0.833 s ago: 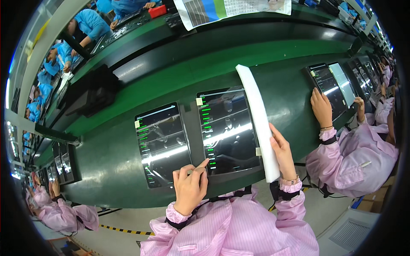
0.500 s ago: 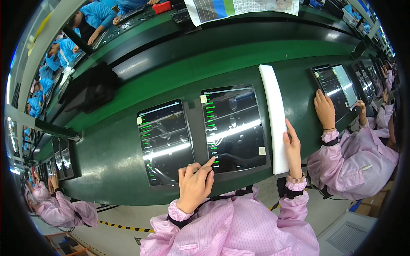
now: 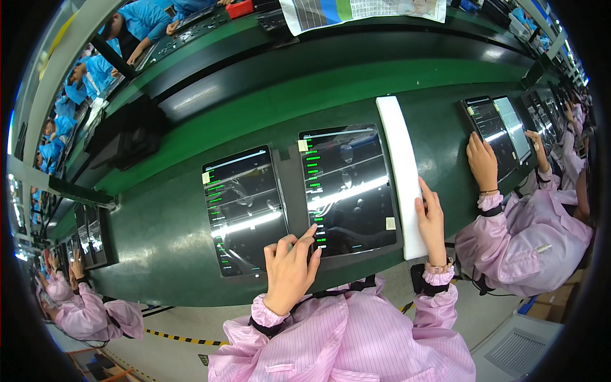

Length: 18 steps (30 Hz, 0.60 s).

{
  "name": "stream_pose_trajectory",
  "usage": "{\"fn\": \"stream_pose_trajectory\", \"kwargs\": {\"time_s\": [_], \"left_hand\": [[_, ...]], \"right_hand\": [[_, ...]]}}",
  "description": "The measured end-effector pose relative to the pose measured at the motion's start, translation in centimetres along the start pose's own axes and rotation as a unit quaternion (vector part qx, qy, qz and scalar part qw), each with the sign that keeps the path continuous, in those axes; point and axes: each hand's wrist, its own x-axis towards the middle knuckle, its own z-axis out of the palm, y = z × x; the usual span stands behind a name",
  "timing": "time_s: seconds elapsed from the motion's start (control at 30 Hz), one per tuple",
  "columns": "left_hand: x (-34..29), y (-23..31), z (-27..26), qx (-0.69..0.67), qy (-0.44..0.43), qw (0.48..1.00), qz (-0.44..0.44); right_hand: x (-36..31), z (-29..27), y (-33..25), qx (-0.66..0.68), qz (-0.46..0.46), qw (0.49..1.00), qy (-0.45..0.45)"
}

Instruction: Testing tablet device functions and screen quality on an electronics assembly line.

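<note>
Two black tablets lie side by side before me, screens lit with lists of green text: the left tablet (image 3: 245, 210) and the right tablet (image 3: 350, 191). Small pale sticky notes are stuck to both. My left hand (image 3: 287, 270) has its index finger stretched out to the lower left edge of the right tablet's screen, the other fingers loosely bent and apart. A long white foam strip (image 3: 401, 172) lies just right of the right tablet. My right hand (image 3: 431, 223) rests along the strip's right side, fingers extended, without gripping it.
A green bench (image 3: 159, 229) runs across the view. To the right a co-worker's hand (image 3: 482, 162) touches another tablet (image 3: 493, 134). A black draped bundle (image 3: 127, 134) is at the back left. Printed paper (image 3: 363, 13) hangs at the far edge.
My left index fingertip has moved slightly up along the right tablet's list. The foam strip has shifted a little left at its far end, and my right hand has moved slightly left.
</note>
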Motion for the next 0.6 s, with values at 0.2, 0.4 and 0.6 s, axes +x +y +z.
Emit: {"fn": "stream_pose_trajectory", "kwargs": {"time_s": [0.2,0.4,0.6], "left_hand": [[-0.9,-0.1,-0.6,0.014,0.01,0.999,-0.044],[-2.2,0.1,0.0,-0.022,0.018,0.998,-0.048],[-2.8,0.5,-0.1,-0.033,0.005,0.998,-0.049]], "right_hand": [[-1.0,-0.8,-2.8,-0.134,-0.185,0.972,0.062],[-2.5,0.5,-5.3,0.015,-0.133,0.99,-0.05],[-3.0,1.0,-5.5,-0.008,-0.15,0.988,-0.027]]}}
